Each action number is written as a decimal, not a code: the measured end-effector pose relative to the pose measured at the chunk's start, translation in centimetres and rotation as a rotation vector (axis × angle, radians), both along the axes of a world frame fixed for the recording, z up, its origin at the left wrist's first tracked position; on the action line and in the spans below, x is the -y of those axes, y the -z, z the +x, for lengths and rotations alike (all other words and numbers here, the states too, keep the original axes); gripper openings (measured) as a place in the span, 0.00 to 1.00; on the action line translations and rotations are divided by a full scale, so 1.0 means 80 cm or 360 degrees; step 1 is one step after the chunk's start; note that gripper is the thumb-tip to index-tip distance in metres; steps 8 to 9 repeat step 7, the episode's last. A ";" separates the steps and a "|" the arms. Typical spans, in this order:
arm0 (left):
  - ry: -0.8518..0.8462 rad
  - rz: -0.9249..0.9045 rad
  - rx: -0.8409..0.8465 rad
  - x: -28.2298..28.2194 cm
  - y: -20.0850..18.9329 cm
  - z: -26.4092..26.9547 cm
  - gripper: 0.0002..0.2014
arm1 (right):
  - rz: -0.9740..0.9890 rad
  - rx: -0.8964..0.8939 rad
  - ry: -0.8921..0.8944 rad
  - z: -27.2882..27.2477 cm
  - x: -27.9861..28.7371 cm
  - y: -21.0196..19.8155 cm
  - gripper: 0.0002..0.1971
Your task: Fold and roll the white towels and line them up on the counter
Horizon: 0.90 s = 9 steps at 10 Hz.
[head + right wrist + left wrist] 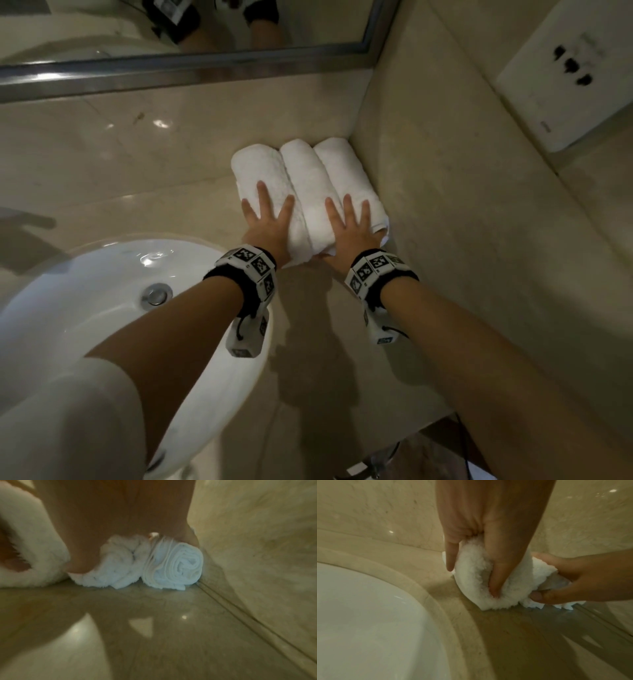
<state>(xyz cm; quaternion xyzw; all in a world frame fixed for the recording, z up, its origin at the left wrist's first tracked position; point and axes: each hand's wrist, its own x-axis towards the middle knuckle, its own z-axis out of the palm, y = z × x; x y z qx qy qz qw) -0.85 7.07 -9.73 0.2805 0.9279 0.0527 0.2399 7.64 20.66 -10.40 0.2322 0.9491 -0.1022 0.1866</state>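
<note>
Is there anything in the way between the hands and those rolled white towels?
No. The left hand lies on the leftmost towel, and the right hand spans the middle towel and right towel.

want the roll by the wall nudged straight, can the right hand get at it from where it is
Probably yes. The right hand already lies over the near ends of the middle towel and the towel by the wall. The wall closes off the far side, so only top and near end look reachable.
</note>
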 end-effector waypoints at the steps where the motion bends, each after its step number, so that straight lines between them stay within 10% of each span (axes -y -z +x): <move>1: 0.0035 -0.0085 0.0090 0.010 -0.014 -0.003 0.55 | -0.0065 0.0134 -0.0020 -0.003 -0.006 -0.005 0.55; 5: -0.0156 -0.0018 0.0009 0.099 -0.086 0.013 0.48 | 0.0079 0.0392 -0.0332 -0.019 -0.002 -0.052 0.52; 9: -0.0322 0.0115 -0.0175 0.155 -0.148 -0.006 0.40 | -0.0041 0.0028 -0.0206 -0.017 0.037 -0.135 0.38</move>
